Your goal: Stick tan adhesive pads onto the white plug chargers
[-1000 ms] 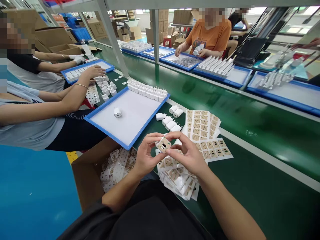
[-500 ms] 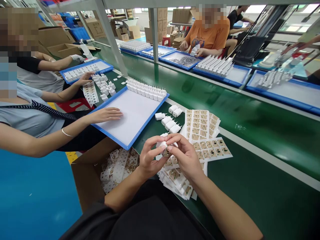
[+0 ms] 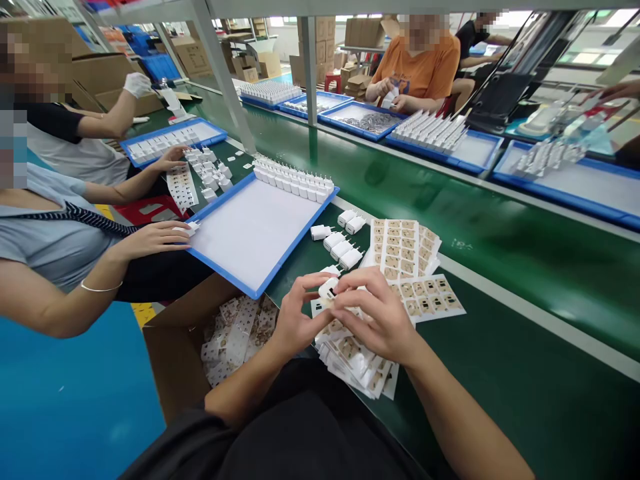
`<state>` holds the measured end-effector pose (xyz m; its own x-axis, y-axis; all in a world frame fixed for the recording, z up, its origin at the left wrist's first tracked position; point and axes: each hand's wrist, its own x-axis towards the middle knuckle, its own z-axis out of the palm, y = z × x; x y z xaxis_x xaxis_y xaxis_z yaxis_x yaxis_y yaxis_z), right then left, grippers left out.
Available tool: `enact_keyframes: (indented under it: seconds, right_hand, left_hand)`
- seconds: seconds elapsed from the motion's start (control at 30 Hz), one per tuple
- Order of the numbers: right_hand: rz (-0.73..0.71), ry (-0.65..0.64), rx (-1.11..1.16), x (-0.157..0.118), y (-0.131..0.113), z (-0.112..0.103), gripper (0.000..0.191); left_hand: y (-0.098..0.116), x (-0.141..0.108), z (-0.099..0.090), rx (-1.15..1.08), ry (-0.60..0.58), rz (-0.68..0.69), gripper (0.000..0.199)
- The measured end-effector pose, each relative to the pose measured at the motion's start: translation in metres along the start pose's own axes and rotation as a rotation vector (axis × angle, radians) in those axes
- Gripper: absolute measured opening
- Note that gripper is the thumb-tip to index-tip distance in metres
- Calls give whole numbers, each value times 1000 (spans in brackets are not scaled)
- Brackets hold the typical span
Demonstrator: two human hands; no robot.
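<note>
A small white charger plug [image 3: 329, 288] is pinched between the fingertips of both hands, a dark port showing on its face. My left hand [image 3: 300, 317] grips it from the left, and my right hand [image 3: 377, 310] closes on it from the right, with fingers covering part of it. Under and beside my hands lie sheets of tan stickers [image 3: 425, 297], with a pile of sheets [image 3: 357, 360] nearer my body. Just beyond my fingers, several white charger plugs [image 3: 342, 250] lie on the green table.
Left of my hands is a blue-rimmed tray [image 3: 257, 293] with rows of white plugs at its far end. A cardboard box [image 3: 175, 360] of used sheets stands below the table edge. A co-worker's hand [image 3: 150, 240] holds a plug by the tray. A metal post [image 3: 223, 77] rises behind.
The plug between my fingers has turned, so its port face now shows. The co-worker's hand has moved left from over the tray to its edge, now with a plug.
</note>
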<state>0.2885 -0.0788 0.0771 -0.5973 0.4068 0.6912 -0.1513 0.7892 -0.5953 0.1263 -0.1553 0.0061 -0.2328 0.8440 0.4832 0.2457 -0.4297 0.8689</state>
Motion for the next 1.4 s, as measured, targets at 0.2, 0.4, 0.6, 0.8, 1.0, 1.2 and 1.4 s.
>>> enact_keyframes:
  seconds: [0.2,0.4,0.6,0.8,1.0,1.2,1.4]
  right_hand:
    - [404,338,220,-1,13,-21,7]
    - [606,372,204,-4,40,-19,9]
    - [650,264,150,-6,46,-15,16]
    - [687,198,126,-9,59,-10,17]
    - [618,26,88,-10,54,10,11]
    - [575,-176,36,-12,50,26,14]
    - [476,-538,-376,-24,73,22,12]
  left_hand:
    - [-8,7,-13,101,40,-145,37]
    - [-57,16,-24,282,185,-292,42]
    - [-101,30,-23,377,149,-272,45]
    - [-96,31,-27,223,2,-316,45]
    - [-44,20,-25,141,-83,-257,41]
    - [-22,1,-34,-58,-147,-425,26]
    - [-47,-50,-135,201,-533,-811,31]
